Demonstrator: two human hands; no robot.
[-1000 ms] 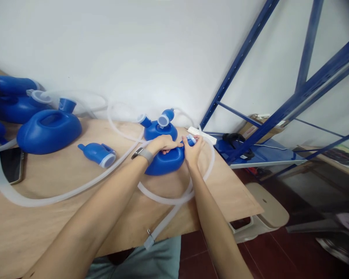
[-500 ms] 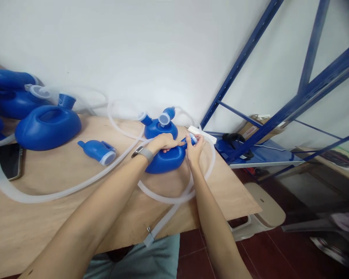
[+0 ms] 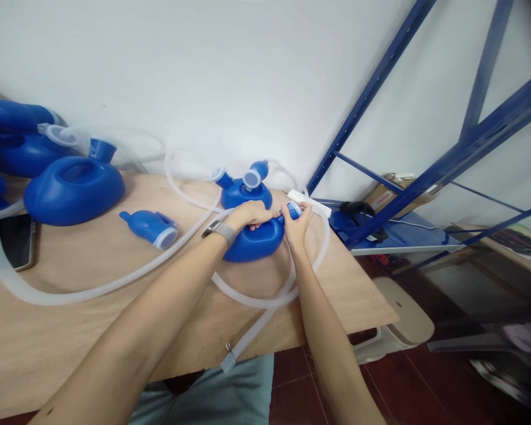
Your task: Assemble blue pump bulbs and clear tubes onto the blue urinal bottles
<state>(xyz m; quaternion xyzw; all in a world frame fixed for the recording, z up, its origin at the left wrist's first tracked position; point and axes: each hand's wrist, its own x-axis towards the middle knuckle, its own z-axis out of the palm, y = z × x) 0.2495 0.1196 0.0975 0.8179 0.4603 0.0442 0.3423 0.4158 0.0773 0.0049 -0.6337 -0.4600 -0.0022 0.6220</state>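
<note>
A blue plastic urinal bottle (image 3: 261, 243) lies on the wooden table in front of me. My left hand (image 3: 253, 215), with a watch on its wrist, is closed on the bottle's handle, near its neck. The fingers of my right hand (image 3: 297, 223) grip the bottle's mouth (image 3: 294, 209), which has a whitish rim. Part of the neck is hidden by my hands. Behind my left hand stands another blue urinal bottle (image 3: 243, 193) with a blue funnel piece (image 3: 256, 171) on top. Below my hands, a clear hose (image 3: 252, 302) loops under my right forearm.
On the left are a loose blue funnel piece (image 3: 148, 226), a larger-looking blue bottle (image 3: 77, 198), more bottles (image 3: 20, 156) and a dark tablet (image 3: 15, 248). The hose end has a clamp (image 3: 229, 354) at the table's front edge. A blue metal rack (image 3: 371, 82) and a stool (image 3: 402, 313) stand right.
My right-hand fingers have shifted around the bottle's mouth, so more of its blue side and pale rim shows. My left hand keeps its grip. The view has moved slightly.
</note>
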